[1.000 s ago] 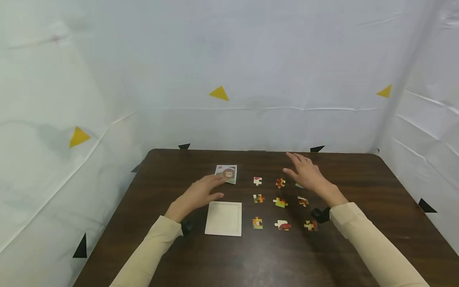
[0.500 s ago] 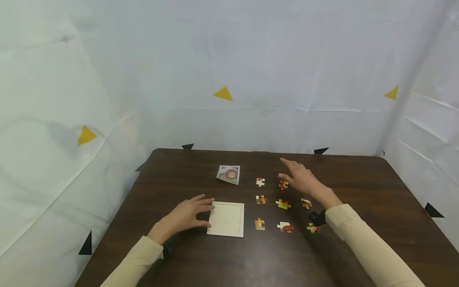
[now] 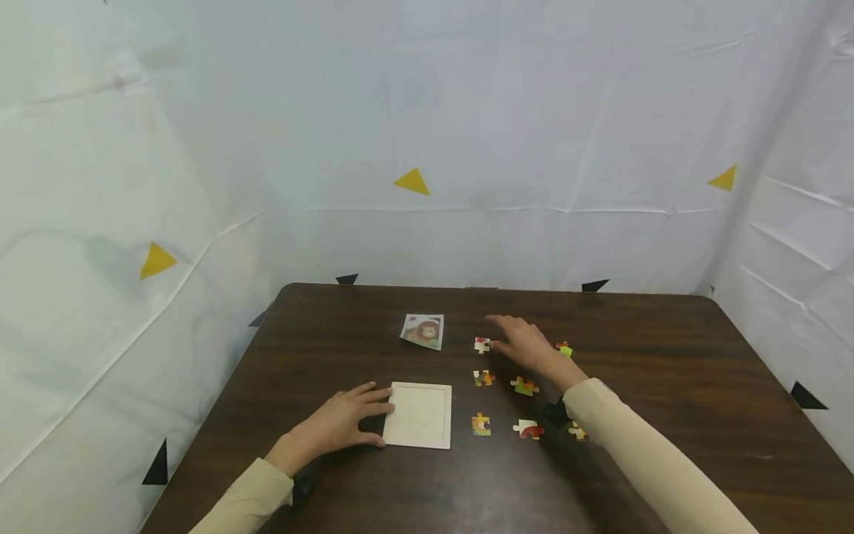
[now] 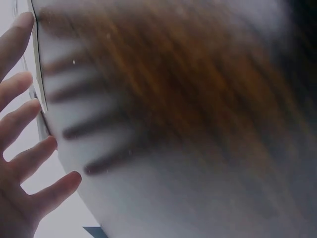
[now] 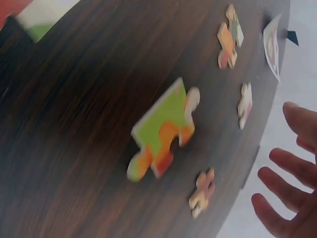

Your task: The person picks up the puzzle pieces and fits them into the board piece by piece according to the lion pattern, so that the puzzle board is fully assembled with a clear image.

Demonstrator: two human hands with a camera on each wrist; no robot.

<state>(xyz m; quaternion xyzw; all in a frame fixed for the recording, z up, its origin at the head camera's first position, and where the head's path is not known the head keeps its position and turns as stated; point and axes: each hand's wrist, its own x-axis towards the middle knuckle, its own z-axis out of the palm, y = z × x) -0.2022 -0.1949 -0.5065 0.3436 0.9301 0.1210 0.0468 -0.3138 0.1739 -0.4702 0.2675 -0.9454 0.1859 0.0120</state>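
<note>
My left hand (image 3: pixel 336 421) lies at the left edge of a pale square puzzle tray (image 3: pixel 418 415), fingers spread and fingertips at its rim. In the left wrist view those fingers (image 4: pixel 54 193) are apart. Over the back rows of loose jigsaw pieces hovers my right hand (image 3: pixel 527 348), holding nothing. Its thumb is close to a white-and-red jigsaw piece (image 3: pixel 482 345); whether they touch, I cannot tell. In the right wrist view a green-and-orange jigsaw piece (image 5: pixel 161 124) lies flat on the table, apart from the fingers. The right hand and forearm hide some pieces.
A picture card with a lion (image 3: pixel 423 331) lies behind the tray, one corner lifted. More jigsaw pieces, such as the orange one (image 3: pixel 481 424) and the red-and-white one (image 3: pixel 529 429), lie in rows right of the tray. White sheeting (image 3: pixel 467 245) stands behind the dark table (image 3: pixel 667 386).
My left hand has come from beside the lion card down to the tray's left edge. My right hand has moved left across the back pieces, uncovering a green-and-red piece behind the wrist.
</note>
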